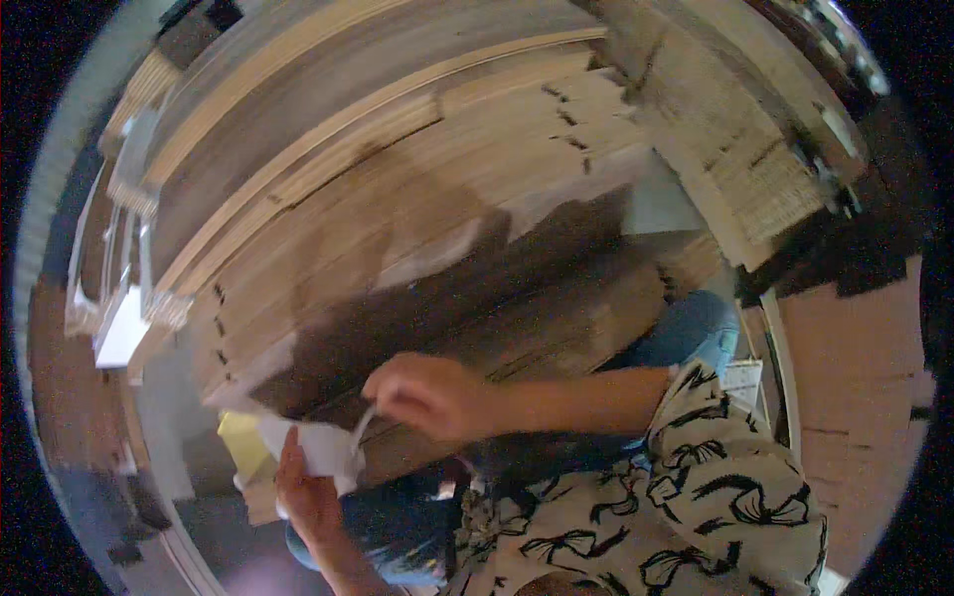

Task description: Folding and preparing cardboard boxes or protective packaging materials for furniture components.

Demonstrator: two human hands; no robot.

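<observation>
- Sheet, white and thin, sits at the left hand, just ahead of its grip and partly under an extended finger; that grip appears to hold it by its near, left part.
- A narrow white strip runs from the sheet's right edge up to the right hand; the right grip is narrow, fingers curled, and looks pinched on the strip's upper end, though blur softens the contact.
- Handling, as a judgement: very light, limp, easily creased or torn, the strip weaker still; whether it is slippery I cannot tell.
- Best hold: thumb and finger flat on the sheet near the strip's root; on the strip, a light pinch at its tip.
- A yellow piece lies just left of the left grip.
- Brown cardboard spreads beyond both grips, stiffer by its look; a jeans-clad knee is right of the right grip.
</observation>
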